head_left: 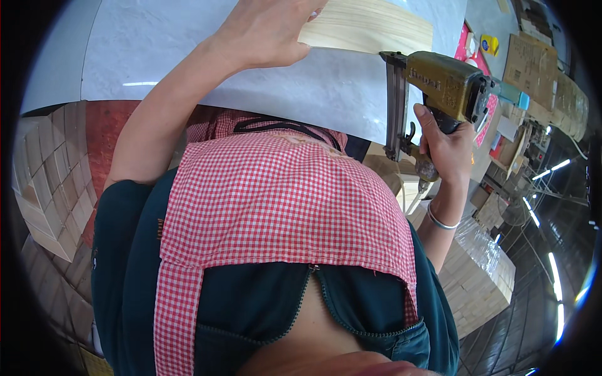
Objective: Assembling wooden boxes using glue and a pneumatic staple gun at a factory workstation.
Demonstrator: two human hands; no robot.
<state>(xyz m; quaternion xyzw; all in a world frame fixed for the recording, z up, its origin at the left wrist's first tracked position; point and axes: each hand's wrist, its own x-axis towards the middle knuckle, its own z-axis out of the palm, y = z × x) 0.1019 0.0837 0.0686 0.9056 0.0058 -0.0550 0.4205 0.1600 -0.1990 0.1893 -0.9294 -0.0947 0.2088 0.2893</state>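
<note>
**Nail gun meets pale board at the bench**

We look down on a worker with both arms extended over a pale, glossy surface point(301, 88). The left hand point(266, 34) lies over the left end of a light wooden board point(370, 28), thumb by the near edge; most of its fingers are hidden or cut off by the upper edge of our view, and we cannot tell whether they clamp the wood or merely rest on it. The board lies flat, reaching out to the right of those fingers.

On the other side, the fingers of the right hand point(450, 141) are wrapped around the handle of a bronze-coloured nail gun point(442, 75). Its dark nose sits ahead and to the left of these fingers, at the board's near edge; we cannot tell whether it touches. Just below the same fingers we spot a white wristband point(443, 219).

Between the two arms we see a red-and-white checked apron point(288, 200). Stacked wooden blocks point(50, 175) stand well to the left of the left fingers, and a cardboard box point(532, 66) lies beyond the right ones.
</note>
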